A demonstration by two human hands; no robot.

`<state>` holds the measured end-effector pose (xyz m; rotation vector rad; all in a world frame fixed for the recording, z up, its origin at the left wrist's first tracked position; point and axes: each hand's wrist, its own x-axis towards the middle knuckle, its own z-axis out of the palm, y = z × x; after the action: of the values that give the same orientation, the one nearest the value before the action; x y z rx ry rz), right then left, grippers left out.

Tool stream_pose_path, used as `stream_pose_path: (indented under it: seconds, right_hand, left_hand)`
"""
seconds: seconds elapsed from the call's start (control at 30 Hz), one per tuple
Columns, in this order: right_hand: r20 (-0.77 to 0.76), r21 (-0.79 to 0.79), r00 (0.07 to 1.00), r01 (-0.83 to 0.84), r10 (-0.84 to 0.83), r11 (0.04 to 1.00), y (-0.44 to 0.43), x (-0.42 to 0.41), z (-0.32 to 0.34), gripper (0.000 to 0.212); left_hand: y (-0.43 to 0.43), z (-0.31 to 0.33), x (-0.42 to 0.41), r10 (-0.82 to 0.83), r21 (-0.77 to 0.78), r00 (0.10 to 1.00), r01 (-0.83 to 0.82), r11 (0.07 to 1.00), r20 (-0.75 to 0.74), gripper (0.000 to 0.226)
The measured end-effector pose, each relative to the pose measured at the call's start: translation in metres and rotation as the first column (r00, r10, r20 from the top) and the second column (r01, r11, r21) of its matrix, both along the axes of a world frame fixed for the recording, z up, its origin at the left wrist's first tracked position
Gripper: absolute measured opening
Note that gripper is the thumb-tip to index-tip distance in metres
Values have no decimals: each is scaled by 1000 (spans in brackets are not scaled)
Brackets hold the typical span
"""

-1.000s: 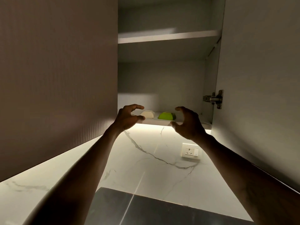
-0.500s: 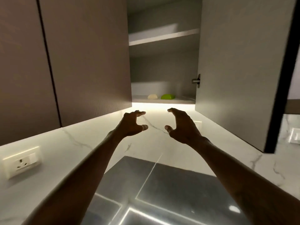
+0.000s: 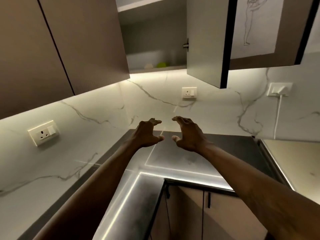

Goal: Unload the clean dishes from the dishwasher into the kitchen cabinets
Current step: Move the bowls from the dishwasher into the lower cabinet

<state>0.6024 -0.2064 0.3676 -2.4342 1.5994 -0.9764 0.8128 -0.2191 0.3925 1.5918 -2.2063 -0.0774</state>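
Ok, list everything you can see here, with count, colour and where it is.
cabinet door: one, grey, swung open, upper right
green dish: one, green, on lowest shelf inside
pale dish: one, cream, left of the green dish
wall sockets: three, white, on the marble backsplash
countertop: one, dark, below the backsplash
lower cabinet doors: two, brown, under the countertop
left hand: one, empty, fingers curved, above the countertop
right hand: one, empty, fingers curved, beside the left
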Motion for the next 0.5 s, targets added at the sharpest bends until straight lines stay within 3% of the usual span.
stream_pose_path:
  seconds: [0.23,0.5]
  right_hand:
    - [-42,145,993,117,-112,983,72,-19,-57,79]
    - [-123,208,975,207,-184,956,161,-86,-94,82]
  left_hand:
    - [60,-55,-11,-57,93,998,60,994,-29,80]
    - [124,-99,-64,-93,209,995,95,973,-20,87]
